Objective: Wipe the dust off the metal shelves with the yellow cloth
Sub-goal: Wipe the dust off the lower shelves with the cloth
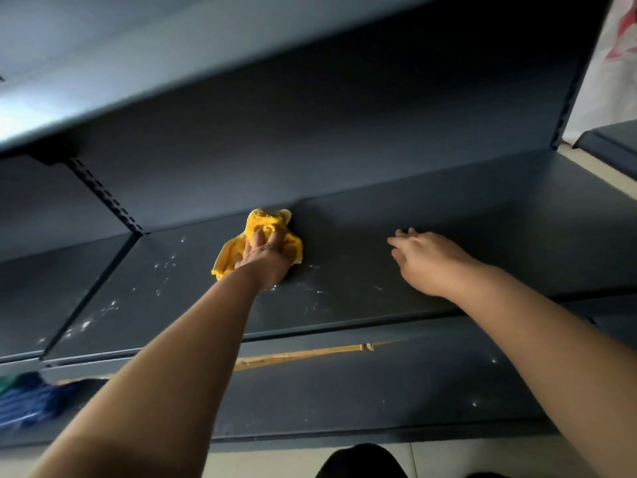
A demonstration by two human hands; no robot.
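Nearest us, under both forearms, lay a lower shelf [344, 391] of dark matt metal. A blurred blue striped fabric [31, 401] sat left of our left arm, and a thin tan strip [303, 355] ran between the arms. Beyond, on the middle shelf [362, 270], our left hand [265, 257] clutched the crumpled, nubby yellow cloth [262, 222] close to the back panel [310, 150]. White dust specks [165, 267] lay left of it. Our right hand [424, 257] was well apart to the right, fingers loosely spread, holding nothing. A slotted upright [103, 194] rose beyond the left hand, under the overhanging upper shelf [172, 63].

Matt dusty metal shelf [379, 243]; nubbly terry cloth [256, 224].
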